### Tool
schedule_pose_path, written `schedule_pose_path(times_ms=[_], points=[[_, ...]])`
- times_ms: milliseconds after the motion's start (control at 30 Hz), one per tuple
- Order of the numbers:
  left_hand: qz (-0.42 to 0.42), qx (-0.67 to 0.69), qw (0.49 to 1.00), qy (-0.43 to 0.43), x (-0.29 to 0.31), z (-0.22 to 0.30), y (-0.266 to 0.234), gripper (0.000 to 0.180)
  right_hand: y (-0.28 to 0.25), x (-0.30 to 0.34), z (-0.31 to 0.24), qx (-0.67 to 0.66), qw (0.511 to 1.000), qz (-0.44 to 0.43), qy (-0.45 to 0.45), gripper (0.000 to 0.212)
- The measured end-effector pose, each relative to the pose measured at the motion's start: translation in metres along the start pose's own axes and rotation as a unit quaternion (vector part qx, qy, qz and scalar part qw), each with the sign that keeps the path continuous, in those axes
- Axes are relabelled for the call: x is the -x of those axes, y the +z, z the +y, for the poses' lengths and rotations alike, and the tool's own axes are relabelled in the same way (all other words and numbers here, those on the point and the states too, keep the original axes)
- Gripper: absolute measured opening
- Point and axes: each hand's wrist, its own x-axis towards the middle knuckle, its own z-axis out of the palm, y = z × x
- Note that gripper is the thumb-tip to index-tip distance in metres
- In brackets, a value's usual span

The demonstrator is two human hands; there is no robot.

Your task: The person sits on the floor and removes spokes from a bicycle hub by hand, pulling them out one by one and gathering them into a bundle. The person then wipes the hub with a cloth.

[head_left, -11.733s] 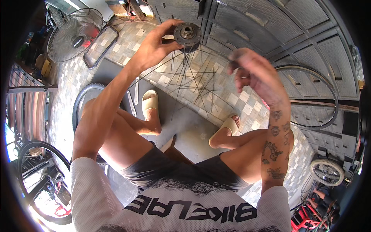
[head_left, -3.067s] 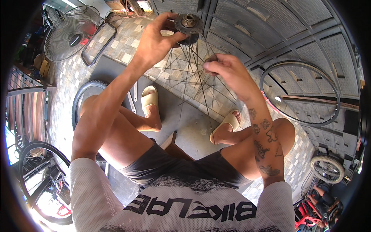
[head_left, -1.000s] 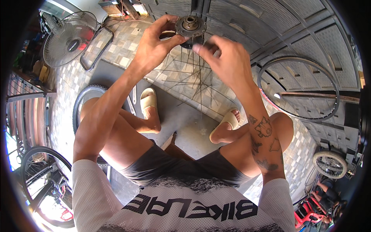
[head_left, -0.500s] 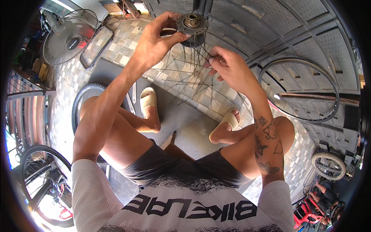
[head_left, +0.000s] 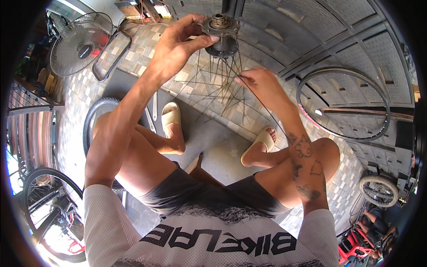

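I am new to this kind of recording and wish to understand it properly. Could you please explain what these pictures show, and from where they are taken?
There is no machine here: you see a person's two bare hands. The view is from the left one of two wide fisheye cameras on the person's head, looking down, so straight edges bend near the rim.

The left hand holds a dark round metal bicycle hub by its upper edge. Many thin dark metal spokes hang from it. The right hand appears to pinch one long spoke between its fingertips.

Below, flat silver metal tools lie on a smooth dark grey mat beside the left foot. To the right, a thin black bicycle rim stands near grey panelled doors.
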Motion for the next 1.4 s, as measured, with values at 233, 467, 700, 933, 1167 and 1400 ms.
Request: schedule_pose_path(times_ms=[233,467,700,933,1167,1400], points=[[0.030,-0.011,0.998,0.046,-0.001,0.001,0.005,0.051,-0.046,-0.001,-0.022,-0.369,0.893,-0.124,0.225,0.037],[0.031,-0.043,0.998,0.046,0.001,0.003,0.004,0.042,-0.032,0.001,-0.046,-0.346,0.927,-0.084,0.122,0.021],[0.066,-0.098,0.992,0.050,0.000,0.000,0.008,0.052,-0.048,-0.001,-0.041,-0.327,0.913,-0.177,0.166,0.021],[0.093,-0.025,0.995,0.039,-0.003,-0.001,0.012,0.047,-0.003,-0.008,-0.050,-0.488,0.870,-0.033,0.061,0.034],[0.085,-0.030,0.996,0.011,-0.001,0.003,0.011,0.049,-0.009,-0.017,-0.049,-0.505,0.856,-0.075,0.088,0.034],[0.063,-0.008,0.997,-0.035,-0.001,0.009,0.008,0.051,-0.005,-0.025,-0.048,-0.496,0.866,-0.053,0.032,0.025]])
